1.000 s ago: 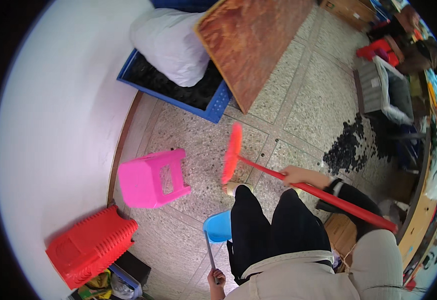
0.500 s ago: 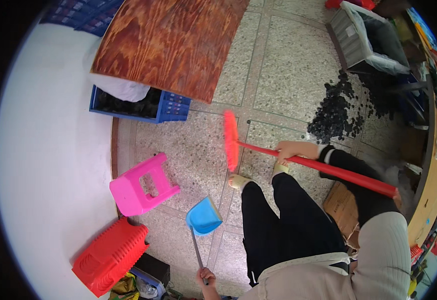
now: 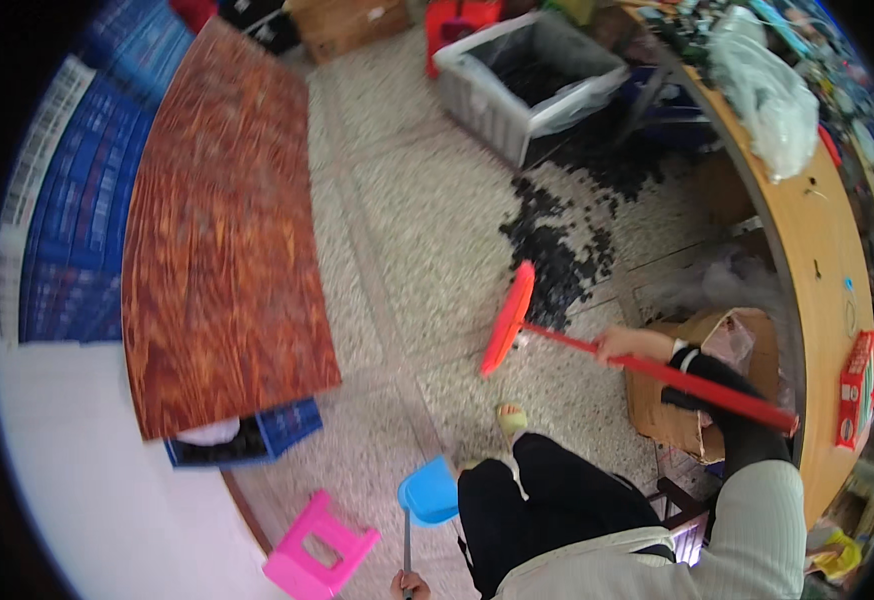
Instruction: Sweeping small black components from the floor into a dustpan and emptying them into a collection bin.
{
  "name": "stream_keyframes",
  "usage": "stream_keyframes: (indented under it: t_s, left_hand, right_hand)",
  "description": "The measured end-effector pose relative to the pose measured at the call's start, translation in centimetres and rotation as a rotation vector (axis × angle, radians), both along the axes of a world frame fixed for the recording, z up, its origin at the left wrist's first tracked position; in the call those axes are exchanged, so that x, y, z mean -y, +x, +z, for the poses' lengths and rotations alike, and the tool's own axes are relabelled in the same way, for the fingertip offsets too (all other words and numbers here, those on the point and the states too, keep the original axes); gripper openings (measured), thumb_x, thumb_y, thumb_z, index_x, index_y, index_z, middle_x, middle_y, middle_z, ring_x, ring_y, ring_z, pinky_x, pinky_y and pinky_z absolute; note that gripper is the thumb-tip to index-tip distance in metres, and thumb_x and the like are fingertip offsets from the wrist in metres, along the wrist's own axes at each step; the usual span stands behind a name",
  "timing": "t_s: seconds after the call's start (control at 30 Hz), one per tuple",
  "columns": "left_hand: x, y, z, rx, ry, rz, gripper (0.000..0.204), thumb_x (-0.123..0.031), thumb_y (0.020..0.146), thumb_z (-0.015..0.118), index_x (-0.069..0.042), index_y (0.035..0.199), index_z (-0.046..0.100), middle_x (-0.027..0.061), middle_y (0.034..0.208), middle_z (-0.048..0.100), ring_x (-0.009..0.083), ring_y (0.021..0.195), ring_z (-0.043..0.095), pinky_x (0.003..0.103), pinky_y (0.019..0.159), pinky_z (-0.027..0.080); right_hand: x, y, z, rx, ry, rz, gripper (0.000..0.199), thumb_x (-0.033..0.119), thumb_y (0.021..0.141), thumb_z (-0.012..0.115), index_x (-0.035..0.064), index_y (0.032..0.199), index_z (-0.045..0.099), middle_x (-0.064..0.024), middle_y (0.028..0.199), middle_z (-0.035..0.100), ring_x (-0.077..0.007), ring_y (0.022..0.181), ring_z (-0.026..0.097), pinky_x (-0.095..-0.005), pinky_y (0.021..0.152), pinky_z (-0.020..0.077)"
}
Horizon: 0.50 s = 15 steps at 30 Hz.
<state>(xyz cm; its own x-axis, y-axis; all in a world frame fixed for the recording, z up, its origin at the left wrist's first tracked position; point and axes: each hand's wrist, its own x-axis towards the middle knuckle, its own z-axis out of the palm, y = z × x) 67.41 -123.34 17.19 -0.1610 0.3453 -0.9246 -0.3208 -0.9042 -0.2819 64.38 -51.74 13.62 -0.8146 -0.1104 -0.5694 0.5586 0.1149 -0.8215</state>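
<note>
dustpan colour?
Blue dustpan on a grey handle, held by the left hand; head view.

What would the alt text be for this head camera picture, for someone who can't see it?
Seen from above, a person's right hand grips a red broom near a pile of small black pieces on a speckled floor, while the left hand holds a blue dustpan. A wooden tabletop and a pink stool are at left.

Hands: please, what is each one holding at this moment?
Left hand: closed on the thin handle of the blue plastic dustpan.
Right hand: closed on the long red broom.
</note>
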Motion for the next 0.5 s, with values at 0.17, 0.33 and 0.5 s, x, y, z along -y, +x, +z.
stream_keyframes:
  t_s: [0.17,0.33,0.5]
  left_hand:
    - [-9.3,-9.1,2.5,-0.198,-0.097,-0.117,0.015,-0.012,0.086,0.040,-0.006,0.074,0.045,-0.0006,0.051,0.031,0.0099,0.036,0.026,0.021,0.036,0.023]
    - [-16.3,-19.7,1.0,-0.272,-0.005,-0.329,0.006,-0.010,0.079,0.048,-0.009,0.073,0.050,0.0033,0.057,0.040,0.0126,0.051,0.040,0.024,0.044,0.031]
    - [-22.4,-30.3,-4.7,-0.074,-0.147,-0.412,0.021,-0.019,0.083,0.045,-0.006,0.067,0.041,-0.0019,0.050,0.038,0.0066,0.041,0.036,0.019,0.038,0.032]
  right_hand:
    - [1.2,0.5,7.3,0.354,-0.047,-0.217,0.025,0.008,0.066,0.059,-0.0021,0.089,0.056,-0.0007,0.058,0.051,-0.0111,0.044,0.048,-0.0234,0.040,0.0382]
    - [-2.4,-2.6,10.9,0.347,-0.171,-0.388,0.033,0.008,0.068,0.059,-0.0008,0.099,0.055,-0.0011,0.060,0.052,-0.0089,0.046,0.050,-0.0227,0.039,0.0391]
    - [-9.5,-12.7,8.0,0.288,-0.123,-0.411,0.036,0.009,0.069,0.055,-0.0003,0.103,0.054,-0.0013,0.057,0.050,-0.0089,0.045,0.048,-0.0231,0.040,0.0394]
